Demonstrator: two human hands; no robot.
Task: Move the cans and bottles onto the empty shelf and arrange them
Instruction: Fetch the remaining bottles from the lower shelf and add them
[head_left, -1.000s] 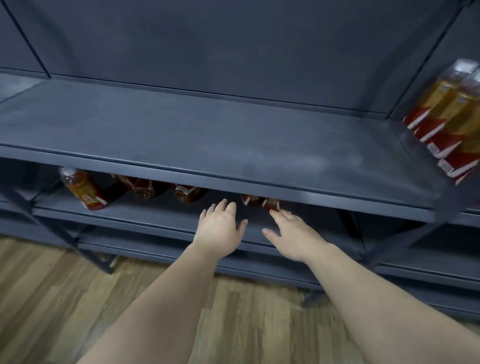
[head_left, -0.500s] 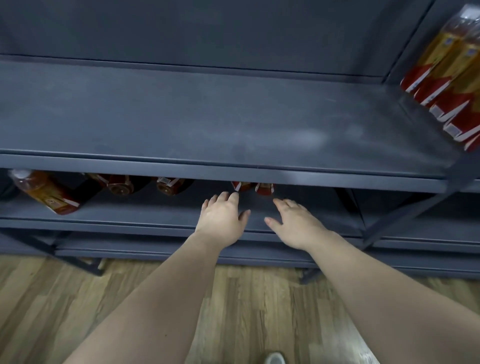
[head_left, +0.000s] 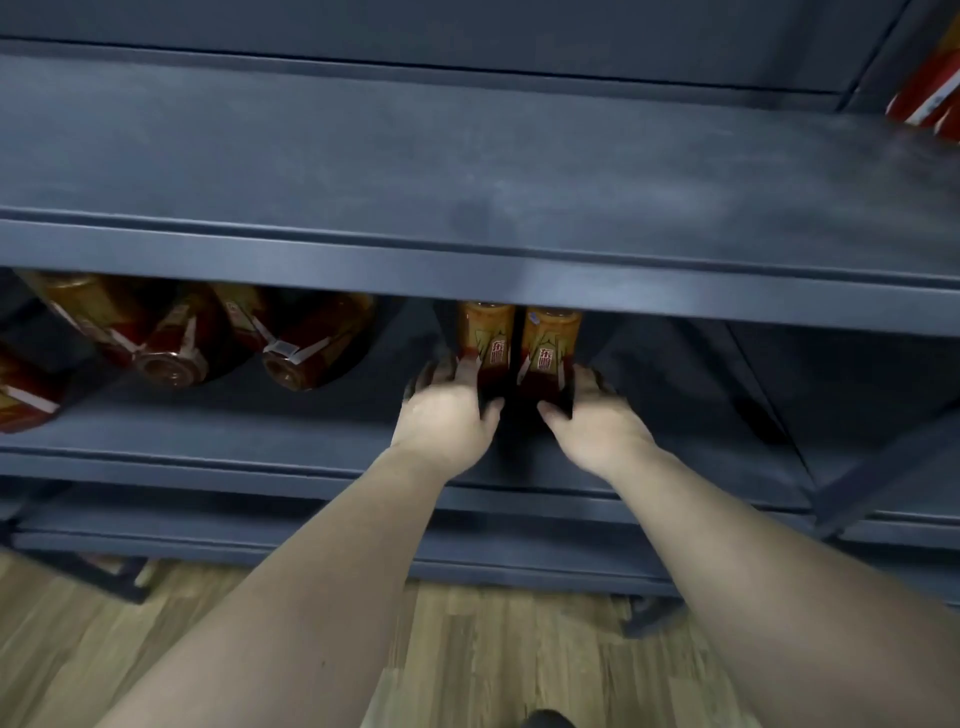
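Two amber drink bottles with red-and-yellow labels stand side by side on the lower shelf (head_left: 208, 436), under the lip of the empty grey shelf (head_left: 467, 156). My left hand (head_left: 447, 415) wraps around the base of the left bottle (head_left: 485, 338), thumb on its right side and fingers on its left. My right hand (head_left: 592, 415) does the same on the right bottle (head_left: 550, 338). The fingertips are blurred and in shadow. The tops of both bottles are hidden by the shelf edge above.
Several more bottles lie tilted on the lower shelf at the left (head_left: 171, 338) (head_left: 311, 353) (head_left: 26, 395). Red-labelled bottles (head_left: 930, 98) show at the upper right on the neighbouring shelf. A diagonal brace (head_left: 769, 395) crosses behind at the right. Wooden floor (head_left: 467, 649) lies below.
Both hands have moved forward into the lower shelf and closed around the two standing bottles. The view has dropped lower, showing more of those bottles.
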